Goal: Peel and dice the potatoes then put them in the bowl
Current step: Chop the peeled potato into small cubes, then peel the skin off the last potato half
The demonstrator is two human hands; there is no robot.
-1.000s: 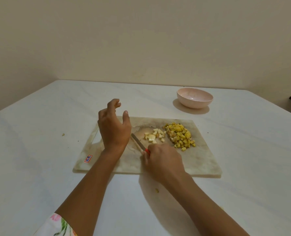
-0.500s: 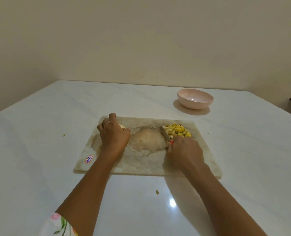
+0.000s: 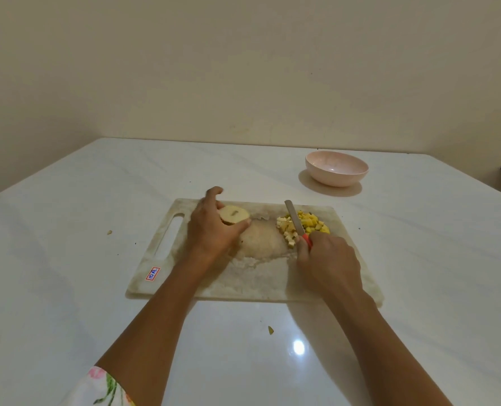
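The likeliest slip concerns the potato half (image 3: 234, 215), just left of centre. The left hand (image 3: 214, 232) holds it cut face up, and if it goes down on its rounded side on the paler, damp-looking patch of the cutting board (image 3: 243, 282), it could rock or skid under the blade and bring the edge toward the holding hand. The knife (image 3: 294, 219) lies across the diced pile (image 3: 305, 227) right of centre (blade pointing toward the upper frame), so a hasty sweep could push cubes off the board onto the bench (image 3: 67, 230). The bowl (image 3: 336, 171), upper right, stands well apart, so carried dice may drop.

The left fingers (image 3: 212, 194) curl narrowly round the half, with the thumb at its near edge. The right hand (image 3: 328, 259) is wrapped tight round the knife's red handle.
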